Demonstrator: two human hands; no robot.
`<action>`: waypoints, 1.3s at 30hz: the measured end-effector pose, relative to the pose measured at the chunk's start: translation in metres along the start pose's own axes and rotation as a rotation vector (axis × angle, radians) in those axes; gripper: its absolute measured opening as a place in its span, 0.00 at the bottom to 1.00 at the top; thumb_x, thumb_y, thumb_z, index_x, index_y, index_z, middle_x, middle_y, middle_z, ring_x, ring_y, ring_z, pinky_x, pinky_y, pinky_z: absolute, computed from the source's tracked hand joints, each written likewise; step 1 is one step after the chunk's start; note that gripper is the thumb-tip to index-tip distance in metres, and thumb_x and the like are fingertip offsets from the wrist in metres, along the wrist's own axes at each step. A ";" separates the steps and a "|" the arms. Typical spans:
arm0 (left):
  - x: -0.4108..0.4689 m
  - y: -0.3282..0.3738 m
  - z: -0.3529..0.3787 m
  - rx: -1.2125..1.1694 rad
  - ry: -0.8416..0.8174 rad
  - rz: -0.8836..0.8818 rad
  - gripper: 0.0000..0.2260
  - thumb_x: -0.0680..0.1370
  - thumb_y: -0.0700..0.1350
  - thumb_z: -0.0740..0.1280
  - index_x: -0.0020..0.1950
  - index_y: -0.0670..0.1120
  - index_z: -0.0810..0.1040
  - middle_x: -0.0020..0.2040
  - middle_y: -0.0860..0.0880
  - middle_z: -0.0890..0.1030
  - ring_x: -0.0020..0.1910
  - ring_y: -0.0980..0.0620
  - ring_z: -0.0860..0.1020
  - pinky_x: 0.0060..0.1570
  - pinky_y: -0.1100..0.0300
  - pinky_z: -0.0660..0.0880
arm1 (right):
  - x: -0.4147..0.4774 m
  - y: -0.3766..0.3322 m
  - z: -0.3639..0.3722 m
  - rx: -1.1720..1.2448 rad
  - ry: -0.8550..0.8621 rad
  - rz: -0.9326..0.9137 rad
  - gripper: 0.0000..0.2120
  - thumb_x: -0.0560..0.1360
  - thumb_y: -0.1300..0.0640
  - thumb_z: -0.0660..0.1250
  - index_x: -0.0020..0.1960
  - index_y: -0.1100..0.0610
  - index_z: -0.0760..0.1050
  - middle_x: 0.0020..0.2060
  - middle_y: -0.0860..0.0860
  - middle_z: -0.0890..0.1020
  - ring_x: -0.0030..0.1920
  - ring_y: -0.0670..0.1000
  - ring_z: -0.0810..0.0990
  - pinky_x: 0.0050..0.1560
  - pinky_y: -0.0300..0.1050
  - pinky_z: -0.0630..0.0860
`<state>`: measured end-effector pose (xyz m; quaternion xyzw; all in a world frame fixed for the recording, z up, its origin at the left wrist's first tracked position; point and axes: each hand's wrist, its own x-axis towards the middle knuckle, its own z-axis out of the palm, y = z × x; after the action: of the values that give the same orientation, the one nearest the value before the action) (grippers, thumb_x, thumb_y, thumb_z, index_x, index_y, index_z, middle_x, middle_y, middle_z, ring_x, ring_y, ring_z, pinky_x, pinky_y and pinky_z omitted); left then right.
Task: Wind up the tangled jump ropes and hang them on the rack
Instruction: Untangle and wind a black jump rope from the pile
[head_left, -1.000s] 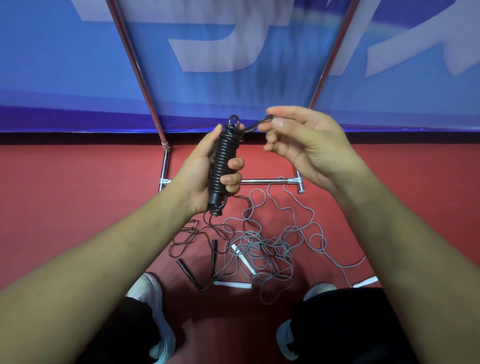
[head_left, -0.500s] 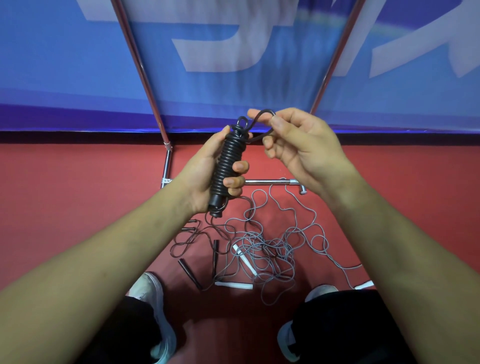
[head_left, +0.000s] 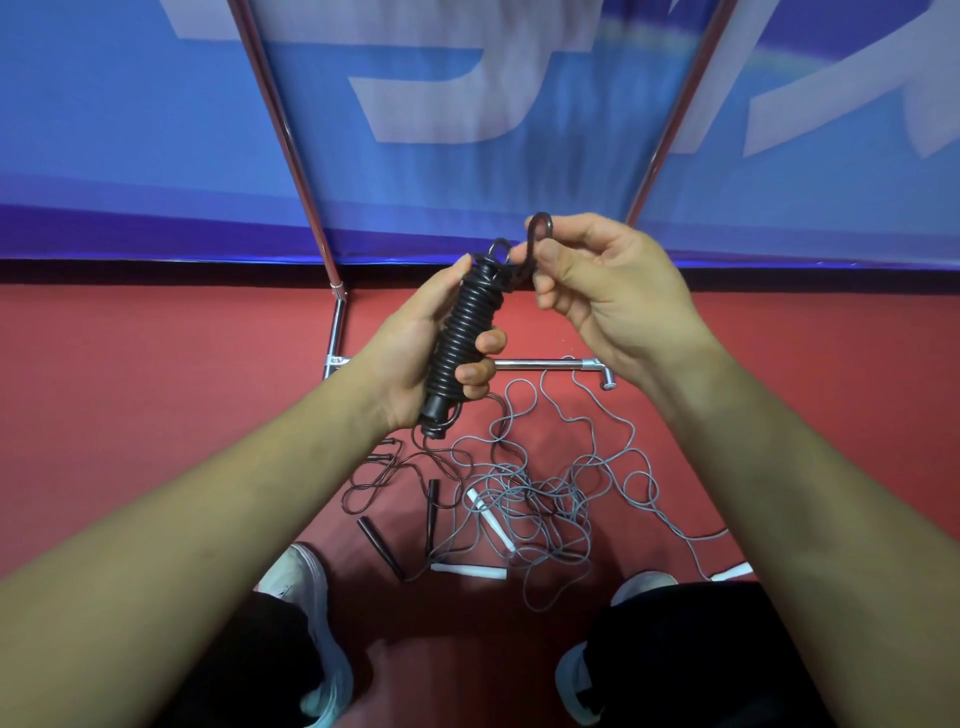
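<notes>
left grip (head_left: 410, 343) round the coiled black rope (head_left: 465, 332), right grip (head_left: 608, 296) pinch-tight on its loop (head_left: 541, 222), handles (head_left: 432, 413) mostly hidden

Left hand (head_left: 415, 338) fingers wrapped round rope coil (head_left: 467, 332); right hand (head_left: 608, 296) fingers pinch its loop; forearms raised.

Black coiled rope (head_left: 467, 332), grey tangled ropes (head_left: 540, 499), red floor (head_left: 156, 389), blue banner (head_left: 130, 130).

Blue banner (head_left: 130, 130), red floor (head_left: 156, 389), white shoes (head_left: 298, 577)
</notes>
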<state>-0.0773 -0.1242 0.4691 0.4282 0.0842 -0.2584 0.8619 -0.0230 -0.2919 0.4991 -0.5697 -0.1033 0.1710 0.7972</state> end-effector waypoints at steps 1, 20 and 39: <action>0.000 0.000 0.001 0.018 -0.011 0.011 0.17 0.80 0.63 0.56 0.55 0.56 0.79 0.29 0.49 0.70 0.19 0.54 0.67 0.22 0.65 0.66 | 0.000 -0.001 -0.001 -0.032 -0.002 0.009 0.03 0.77 0.68 0.66 0.49 0.64 0.77 0.40 0.56 0.84 0.31 0.48 0.73 0.33 0.39 0.74; 0.001 -0.004 0.007 0.374 0.014 0.201 0.15 0.84 0.54 0.54 0.57 0.45 0.73 0.30 0.48 0.76 0.19 0.52 0.68 0.19 0.64 0.66 | 0.004 -0.012 -0.014 -0.089 -0.096 0.499 0.08 0.66 0.60 0.70 0.42 0.62 0.74 0.35 0.54 0.77 0.24 0.41 0.64 0.23 0.30 0.62; 0.003 0.002 -0.002 0.463 0.082 0.022 0.20 0.83 0.60 0.56 0.62 0.45 0.74 0.30 0.45 0.72 0.20 0.49 0.68 0.22 0.63 0.67 | 0.002 -0.002 -0.013 -0.209 -0.022 0.359 0.05 0.75 0.69 0.68 0.47 0.60 0.75 0.34 0.54 0.73 0.24 0.44 0.64 0.24 0.35 0.62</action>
<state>-0.0734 -0.1228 0.4681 0.6253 0.0529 -0.2437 0.7395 -0.0157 -0.3031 0.4970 -0.6566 -0.0260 0.3051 0.6893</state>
